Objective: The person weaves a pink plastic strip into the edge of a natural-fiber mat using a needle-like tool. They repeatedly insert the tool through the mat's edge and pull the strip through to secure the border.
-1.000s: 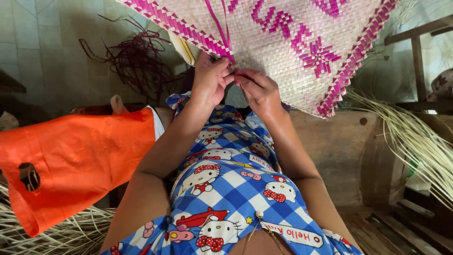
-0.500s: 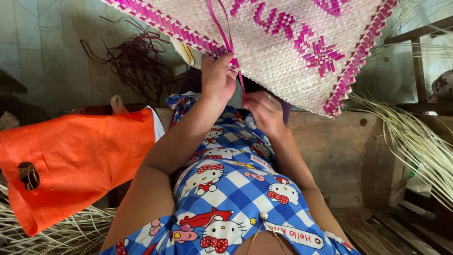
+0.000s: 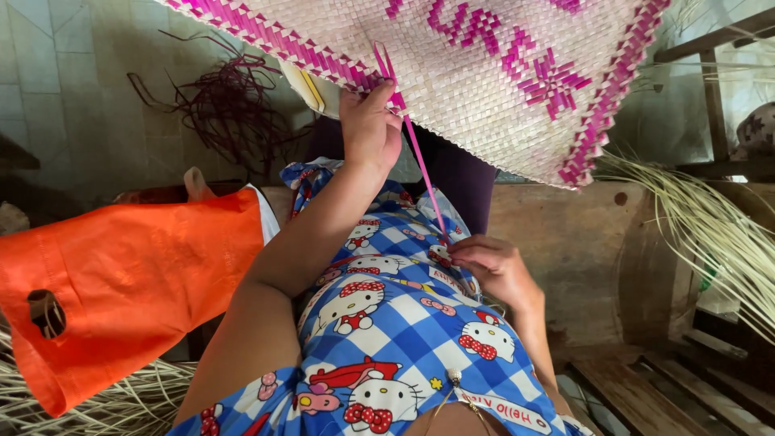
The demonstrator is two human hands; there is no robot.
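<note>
We see the pink strip [image 3: 420, 157], slack by both hands before, now drawn taut from the mat [image 3: 517, 73] edge under the left hand's [image 3: 367, 129] closed fingers down to the right hand [image 3: 496, 270], which has dropped and pinches its lower end.
</note>
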